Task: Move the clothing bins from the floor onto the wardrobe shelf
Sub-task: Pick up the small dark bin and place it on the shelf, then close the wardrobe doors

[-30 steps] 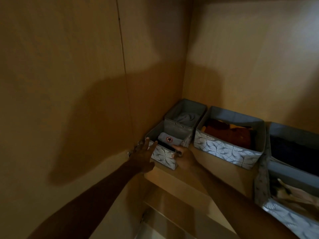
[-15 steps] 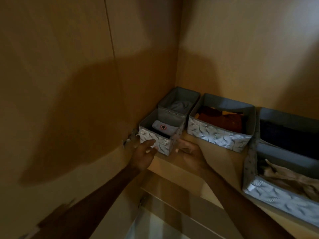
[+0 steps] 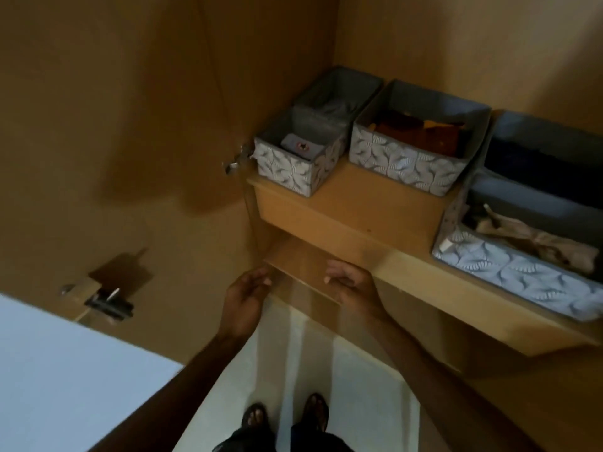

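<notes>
Grey bins on the shelf (image 3: 375, 203); hands empty below it.
Small bin (image 3: 295, 158) lies at 12 o'clock from left hand (image 3: 244, 296), nearer it than right hand (image 3: 350, 283); fingers loosely curled, holding nothing.

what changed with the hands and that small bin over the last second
Both hands let go of the small grey leaf-patterned fabric bin and drew back down below the wooden shelf. The left hand and right hand are now empty. The bin and its neighbours stayed on the shelf.
</notes>
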A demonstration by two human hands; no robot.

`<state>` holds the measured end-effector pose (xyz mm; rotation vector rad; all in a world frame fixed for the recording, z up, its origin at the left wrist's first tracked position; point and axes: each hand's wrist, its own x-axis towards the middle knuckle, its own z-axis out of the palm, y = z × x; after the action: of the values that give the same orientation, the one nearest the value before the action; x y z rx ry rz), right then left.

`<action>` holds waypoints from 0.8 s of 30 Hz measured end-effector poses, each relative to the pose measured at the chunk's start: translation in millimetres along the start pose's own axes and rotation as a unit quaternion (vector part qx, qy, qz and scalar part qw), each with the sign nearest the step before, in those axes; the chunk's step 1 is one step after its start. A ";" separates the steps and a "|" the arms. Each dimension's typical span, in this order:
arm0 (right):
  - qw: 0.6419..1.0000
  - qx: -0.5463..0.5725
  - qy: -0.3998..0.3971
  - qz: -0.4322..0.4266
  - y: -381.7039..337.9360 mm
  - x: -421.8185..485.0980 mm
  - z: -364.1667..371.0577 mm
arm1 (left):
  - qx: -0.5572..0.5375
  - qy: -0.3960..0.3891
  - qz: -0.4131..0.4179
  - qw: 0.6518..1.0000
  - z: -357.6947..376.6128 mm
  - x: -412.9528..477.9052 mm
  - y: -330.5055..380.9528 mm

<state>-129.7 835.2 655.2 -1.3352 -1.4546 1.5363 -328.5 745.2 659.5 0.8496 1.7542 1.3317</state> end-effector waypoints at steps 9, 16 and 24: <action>1.000 -0.015 -0.010 -0.016 25.9 -115.1 42.3 | 0.001 -0.006 -0.008 1.000 -65.8 -109.2 -38.9; 0.997 -0.008 0.062 -0.041 28.2 -237.3 34.1 | 0.014 -0.076 0.064 0.995 -77.4 -192.9 -16.7; 0.988 -0.012 0.147 -0.047 41.3 -363.0 -24.9 | -0.002 -0.157 0.100 0.983 -22.3 -295.1 -14.0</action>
<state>6.4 499.2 706.9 -1.4166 -1.3324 1.2078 -204.5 479.4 701.6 1.1894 1.4509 1.2463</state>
